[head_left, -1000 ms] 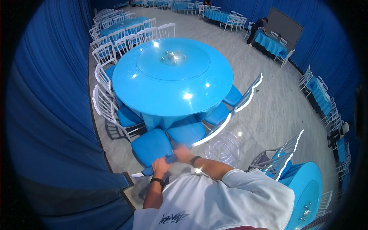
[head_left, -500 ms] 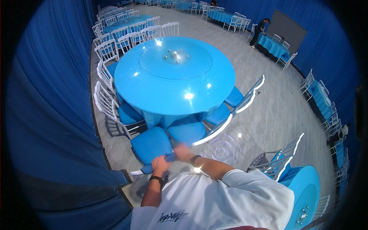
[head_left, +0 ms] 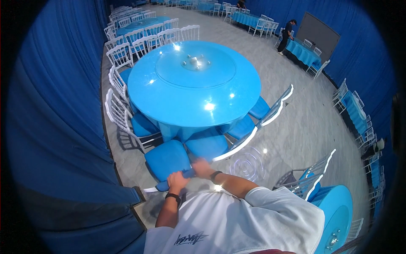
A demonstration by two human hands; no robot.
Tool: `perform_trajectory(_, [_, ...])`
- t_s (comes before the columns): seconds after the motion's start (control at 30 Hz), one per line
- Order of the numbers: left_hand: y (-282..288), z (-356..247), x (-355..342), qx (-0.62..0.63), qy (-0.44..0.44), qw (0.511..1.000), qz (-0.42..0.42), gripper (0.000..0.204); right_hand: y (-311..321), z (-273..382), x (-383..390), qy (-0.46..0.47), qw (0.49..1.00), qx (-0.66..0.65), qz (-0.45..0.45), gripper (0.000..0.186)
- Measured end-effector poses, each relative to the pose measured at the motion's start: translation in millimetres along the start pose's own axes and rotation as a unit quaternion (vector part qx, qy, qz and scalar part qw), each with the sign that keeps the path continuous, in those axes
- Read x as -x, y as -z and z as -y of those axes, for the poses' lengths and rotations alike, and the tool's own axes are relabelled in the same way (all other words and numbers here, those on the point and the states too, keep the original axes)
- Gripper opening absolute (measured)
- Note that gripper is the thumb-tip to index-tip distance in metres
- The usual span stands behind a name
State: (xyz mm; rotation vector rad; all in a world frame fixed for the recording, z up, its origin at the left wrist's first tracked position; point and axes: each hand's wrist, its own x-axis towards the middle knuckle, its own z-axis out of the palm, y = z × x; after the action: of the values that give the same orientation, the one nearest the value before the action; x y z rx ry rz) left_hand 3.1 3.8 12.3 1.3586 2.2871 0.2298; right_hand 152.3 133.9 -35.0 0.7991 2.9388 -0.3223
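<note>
Just in front of my body, my left hand [head_left: 176, 181] is closed around a blue cloth [head_left: 162, 186] bunched along the top of a chair back. To its right, my right hand [head_left: 203, 168] is slightly blurred, its fingers curled at the cloth's other end. The white top rail [head_left: 149, 190] of that chair shows past the cloth on the left. Beyond my hands lies the chair's blue padded seat [head_left: 168, 160]. My hands and the cloth hide most of the chair back.
A large round table [head_left: 194, 101] with a glossy blue top stands ahead, ringed by white chairs [head_left: 117, 111]. Blue curtains [head_left: 63, 106] hang close on the left. Another round table [head_left: 338, 211] stands at the lower right. A person [head_left: 286, 37] bends over a far table.
The view has shifted slightly, so the table and chairs sit a little farther right. Both hands stay at the cloth on the chair back.
</note>
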Motion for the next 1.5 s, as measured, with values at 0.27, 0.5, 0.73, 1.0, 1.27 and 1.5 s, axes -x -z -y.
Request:
perform_trajectory(0.27, [-1.7,-1.4,1.5,-0.003,-0.004,1.000,0.007,0.051,1.1,1.2,10.0,-0.002,0.999,-0.032,-0.028,0.039])
perform_trajectory(0.5, [-14.4,9.2,14.7,0.038,-0.005,0.999,0.007,0.051,-22.3,6.6,30.0,0.027,0.989,-0.071,-0.127,0.038])
perform_trajectory(0.73, [-10.7,12.2,-5.8,0.024,-0.045,0.999,-0.016,0.043,6.5,-3.6,32.5,0.064,0.987,-0.050,-0.135,0.072])
perform_trajectory(1.0, [-3.2,15.4,10.1,0.032,-0.073,0.997,0.007,0.050,25.4,3.9,65.1,0.042,0.995,-0.016,-0.092,0.092])
perform_trajectory(1.27, [-1.1,19.9,31.6,0.093,-0.139,0.986,-0.010,0.059,21.2,3.6,63.3,0.042,0.992,0.029,-0.112,0.079])
perform_trajectory(1.5, [-9.4,27.8,28.6,0.096,-0.186,0.975,-0.074,0.057,25.3,-0.4,63.4,0.032,0.990,0.030,-0.133,0.081])
